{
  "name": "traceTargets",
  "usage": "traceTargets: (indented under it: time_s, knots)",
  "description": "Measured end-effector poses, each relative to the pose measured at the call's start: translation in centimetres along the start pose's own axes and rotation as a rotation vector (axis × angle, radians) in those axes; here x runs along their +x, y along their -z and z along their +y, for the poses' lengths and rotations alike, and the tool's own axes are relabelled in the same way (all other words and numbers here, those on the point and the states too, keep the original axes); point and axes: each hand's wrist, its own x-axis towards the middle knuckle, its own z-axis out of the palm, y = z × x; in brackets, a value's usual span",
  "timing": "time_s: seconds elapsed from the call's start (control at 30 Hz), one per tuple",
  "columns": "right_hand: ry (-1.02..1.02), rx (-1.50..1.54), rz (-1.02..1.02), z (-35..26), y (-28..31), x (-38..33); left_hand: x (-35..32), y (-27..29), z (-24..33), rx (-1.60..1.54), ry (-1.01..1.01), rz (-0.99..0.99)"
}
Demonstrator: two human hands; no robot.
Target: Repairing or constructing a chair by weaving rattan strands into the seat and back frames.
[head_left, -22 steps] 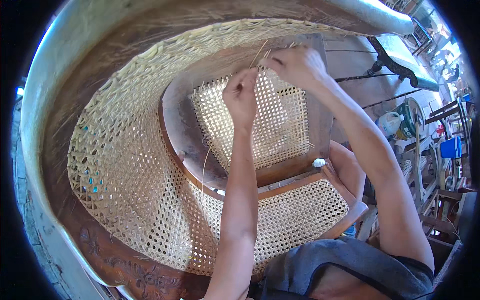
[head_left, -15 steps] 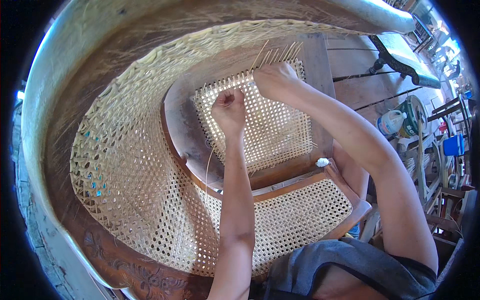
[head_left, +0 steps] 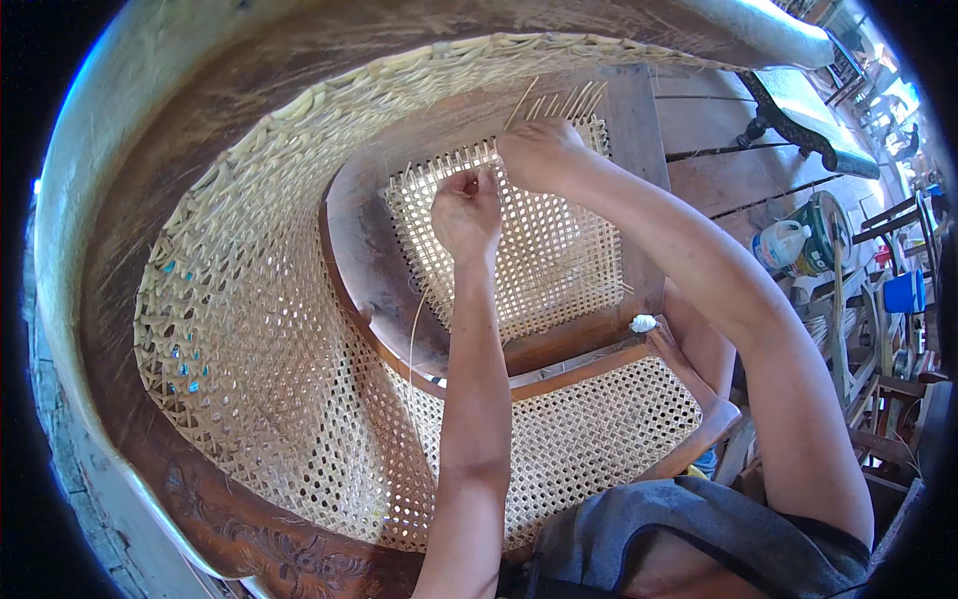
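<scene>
left fingers (head_left: pixel 487 183), right fingers (head_left: pixel 512 166) curled close together over cane panel (head_left: pixel 549 262).

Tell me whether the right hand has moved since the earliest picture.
Yes: the right hand has shifted left and toward the person, judged against the cane seat panel.

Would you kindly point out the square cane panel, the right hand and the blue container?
Square cane panel (head_left: pixel 547 252): head view, on its bare weave.
Right hand (head_left: pixel 540 156): head view, on the back of the hand.
Blue container (head_left: pixel 904 293): head view, on its side.
</scene>
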Motion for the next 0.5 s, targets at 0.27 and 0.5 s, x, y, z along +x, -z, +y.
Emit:
traceTargets:
  time_s: [0.27,0.5]
  knots:
    - [-0.332,0.083,-0.113,2.5,2.3,-0.9,-1.5,-0.2,1.7,0.256,-0.201,0.093]
    - [-0.332,0.163,0.198,5.3,2.9,-4.0,-0.5,-2.4,4.2,-0.239,-0.365,-0.043]
